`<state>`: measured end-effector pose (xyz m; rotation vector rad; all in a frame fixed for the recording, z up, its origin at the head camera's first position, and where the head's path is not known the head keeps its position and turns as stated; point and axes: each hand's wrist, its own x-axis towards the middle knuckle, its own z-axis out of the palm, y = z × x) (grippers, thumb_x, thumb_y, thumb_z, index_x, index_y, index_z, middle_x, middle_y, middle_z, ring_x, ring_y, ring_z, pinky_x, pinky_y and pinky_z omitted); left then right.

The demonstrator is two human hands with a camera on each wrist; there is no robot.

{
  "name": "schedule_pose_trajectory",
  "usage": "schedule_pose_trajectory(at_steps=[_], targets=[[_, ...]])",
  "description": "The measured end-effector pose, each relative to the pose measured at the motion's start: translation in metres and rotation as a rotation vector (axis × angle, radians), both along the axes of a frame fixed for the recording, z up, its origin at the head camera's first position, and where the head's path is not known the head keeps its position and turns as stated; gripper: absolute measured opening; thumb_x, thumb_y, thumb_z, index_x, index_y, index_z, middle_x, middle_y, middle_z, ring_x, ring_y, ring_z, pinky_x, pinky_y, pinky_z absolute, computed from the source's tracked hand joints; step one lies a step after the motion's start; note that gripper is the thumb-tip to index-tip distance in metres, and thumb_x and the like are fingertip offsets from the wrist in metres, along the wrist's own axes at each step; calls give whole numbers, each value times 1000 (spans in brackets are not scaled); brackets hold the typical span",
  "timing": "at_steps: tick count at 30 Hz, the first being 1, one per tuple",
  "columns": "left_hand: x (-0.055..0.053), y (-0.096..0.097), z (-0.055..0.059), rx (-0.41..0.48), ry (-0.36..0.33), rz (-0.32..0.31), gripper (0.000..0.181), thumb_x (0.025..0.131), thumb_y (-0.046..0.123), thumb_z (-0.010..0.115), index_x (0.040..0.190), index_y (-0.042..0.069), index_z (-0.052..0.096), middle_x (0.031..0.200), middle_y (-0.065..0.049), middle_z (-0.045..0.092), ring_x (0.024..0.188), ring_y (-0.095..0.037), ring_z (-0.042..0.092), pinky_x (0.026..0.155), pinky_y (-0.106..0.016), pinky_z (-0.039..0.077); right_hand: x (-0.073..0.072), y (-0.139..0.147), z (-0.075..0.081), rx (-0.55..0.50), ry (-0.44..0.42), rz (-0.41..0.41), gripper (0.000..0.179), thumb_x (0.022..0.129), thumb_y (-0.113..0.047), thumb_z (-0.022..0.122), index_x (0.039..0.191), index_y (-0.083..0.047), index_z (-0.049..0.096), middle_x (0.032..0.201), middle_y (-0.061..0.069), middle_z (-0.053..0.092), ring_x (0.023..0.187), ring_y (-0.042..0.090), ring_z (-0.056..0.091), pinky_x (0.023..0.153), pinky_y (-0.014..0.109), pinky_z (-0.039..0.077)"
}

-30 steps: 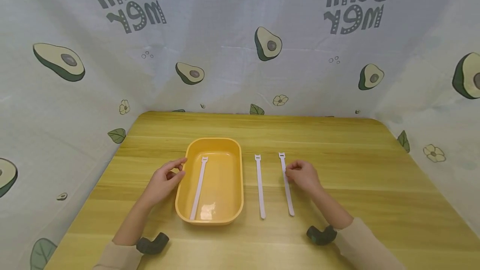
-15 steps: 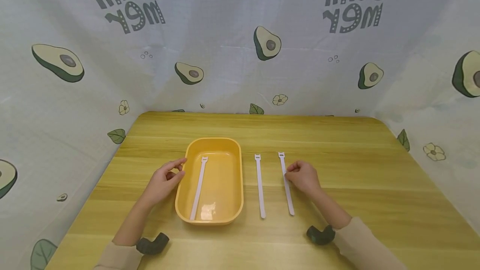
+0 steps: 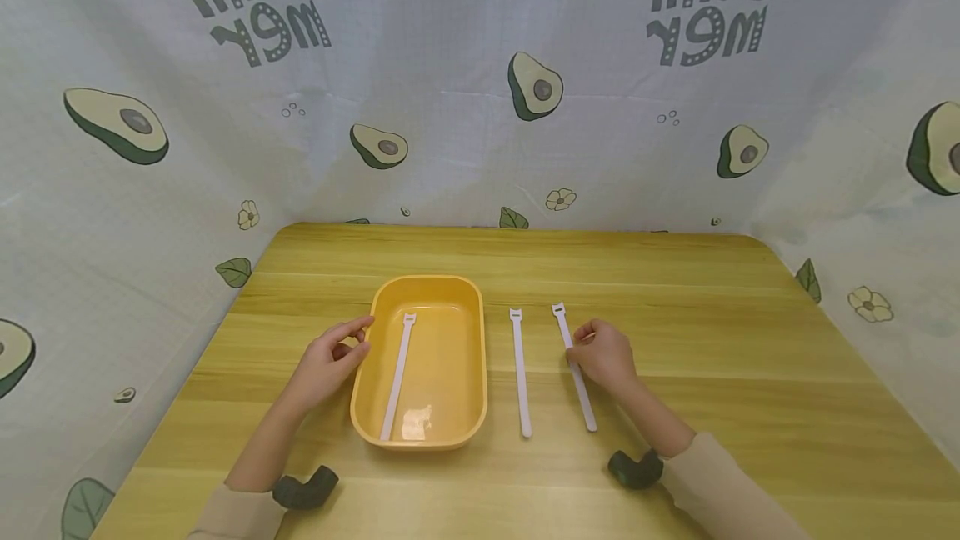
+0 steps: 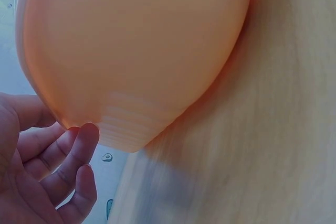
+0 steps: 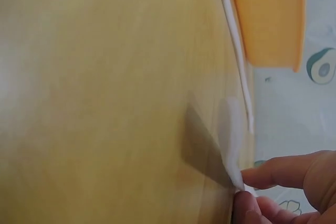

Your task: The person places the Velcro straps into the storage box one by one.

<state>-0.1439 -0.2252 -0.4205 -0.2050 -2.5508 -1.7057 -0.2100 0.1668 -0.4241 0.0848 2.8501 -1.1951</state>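
My right hand pinches a white cable strap, the rightmost one, near its middle between thumb and fingers. In the right wrist view a free end of this strap stands up off the table, with its shadow beside it. A second white cable strap lies flat between that one and the yellow tray. Inside the tray a third strap lies slanted, slotted head toward the back. My left hand touches the tray's left rim and outer wall with loosely bent fingertips.
The wood-grain table carries all of these. Behind it and at both sides hangs a pale cloth printed with avocados. Dark curved pieces sit at both wrists.
The right-hand strap has tilted, its slotted head shifting slightly left and its near end right, as the right hand moves a little left. The left hand and tray stay still.
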Motion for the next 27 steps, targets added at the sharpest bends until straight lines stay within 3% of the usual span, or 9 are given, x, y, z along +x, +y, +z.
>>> schedule_pose_trajectory(at_steps=[9,16,27], targets=[[0,0,0,10,0,1,40,98,7,60,135,-5,54,105,-15,52,57,-8,37,54,-20,36,-1,2,-1,-43,-27,-2,21,77,-3,72,93,4,62,84,12,67,74,20,62,58,28,47],[0,0,-1,17,2,-4,39,98,7,59,135,-5,53,105,-16,52,56,-8,37,54,-20,37,-2,6,-2,-199,-99,-24,21,82,-1,69,98,8,60,84,15,67,66,16,64,59,27,51],[1,0,-1,9,5,-1,40,98,7,59,135,-6,53,105,-15,51,56,-8,36,53,-20,36,-1,5,7,-411,-202,-38,24,85,0,67,104,11,58,86,12,62,67,14,63,64,27,54]])
